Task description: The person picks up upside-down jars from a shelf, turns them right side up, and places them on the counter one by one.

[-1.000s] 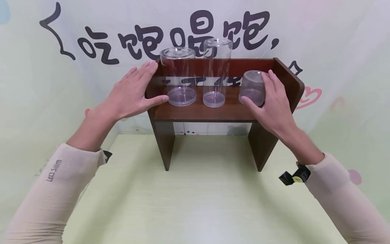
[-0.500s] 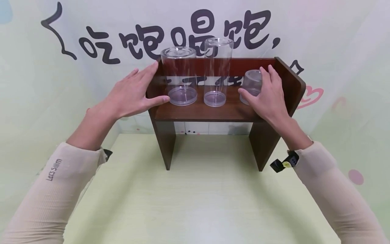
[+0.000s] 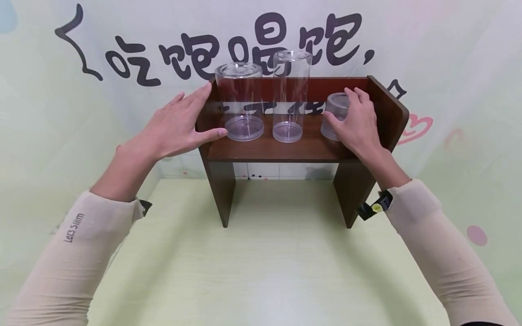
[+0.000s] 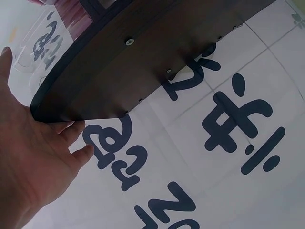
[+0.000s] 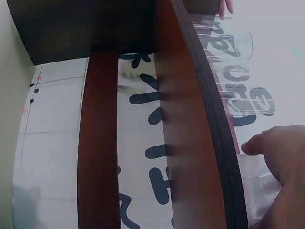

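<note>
On the dark brown wooden shelf stand three clear jars, bottoms up: a wide jar at left, a tall narrow jar in the middle and a short jar at right. My right hand grips the short jar, thumb at its front left and fingers over its far right side, hiding part of it. In the right wrist view my thumb shows beside the jar. My left hand rests on the shelf's left side panel, thumb stretched out beside the wide jar.
The shelf stands on a pale green tabletop on two side panels, with open space beneath its board. A white cloth backdrop with large dark characters hangs behind. The right side panel rises close beside my right hand.
The short jar has shifted slightly back, mostly in the first half second. My right hand and forearm have moved left and its fingers have closed in. My left hand stays in place.
</note>
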Tool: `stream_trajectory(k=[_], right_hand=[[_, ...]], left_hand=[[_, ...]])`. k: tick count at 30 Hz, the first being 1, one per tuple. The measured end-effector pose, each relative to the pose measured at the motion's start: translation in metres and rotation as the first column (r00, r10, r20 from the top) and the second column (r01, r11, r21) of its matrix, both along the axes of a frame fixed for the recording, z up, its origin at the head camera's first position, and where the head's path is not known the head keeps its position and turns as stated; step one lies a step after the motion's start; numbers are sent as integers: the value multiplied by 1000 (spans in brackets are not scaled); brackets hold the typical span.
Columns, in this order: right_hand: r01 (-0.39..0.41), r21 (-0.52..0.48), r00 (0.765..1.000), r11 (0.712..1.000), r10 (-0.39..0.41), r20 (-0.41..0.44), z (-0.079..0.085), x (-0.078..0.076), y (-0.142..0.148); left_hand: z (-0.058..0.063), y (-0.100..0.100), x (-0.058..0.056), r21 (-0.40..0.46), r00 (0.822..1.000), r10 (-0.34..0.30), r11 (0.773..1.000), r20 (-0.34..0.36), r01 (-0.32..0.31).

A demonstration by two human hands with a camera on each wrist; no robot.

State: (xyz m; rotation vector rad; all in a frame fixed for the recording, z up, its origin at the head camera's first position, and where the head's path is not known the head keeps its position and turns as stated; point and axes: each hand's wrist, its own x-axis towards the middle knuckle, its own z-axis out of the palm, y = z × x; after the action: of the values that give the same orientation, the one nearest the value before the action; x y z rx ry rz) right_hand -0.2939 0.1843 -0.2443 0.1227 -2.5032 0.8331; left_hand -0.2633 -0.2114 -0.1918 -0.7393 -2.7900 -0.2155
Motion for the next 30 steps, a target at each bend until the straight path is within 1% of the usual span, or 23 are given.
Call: stream_trajectory(k=[6, 14, 21, 30], right_hand=[[-1, 5, 1000, 1000, 1, -10, 0, 2, 1], [-41, 7, 997, 999, 41, -71, -2, 8, 3], [-70, 11, 989, 997, 71, -127, -1, 20, 3], [-114, 15, 977, 993, 115, -179, 2, 42, 0]], left_hand=[[0, 1, -2, 4, 1000, -4, 1000, -2, 4], [-1, 2, -3, 3, 1000, -4, 1000, -5, 4], [-2, 2, -2, 8, 1000, -1, 1000, -6, 1], [-4, 1, -2, 21, 1000, -2, 1000, -14, 2]])
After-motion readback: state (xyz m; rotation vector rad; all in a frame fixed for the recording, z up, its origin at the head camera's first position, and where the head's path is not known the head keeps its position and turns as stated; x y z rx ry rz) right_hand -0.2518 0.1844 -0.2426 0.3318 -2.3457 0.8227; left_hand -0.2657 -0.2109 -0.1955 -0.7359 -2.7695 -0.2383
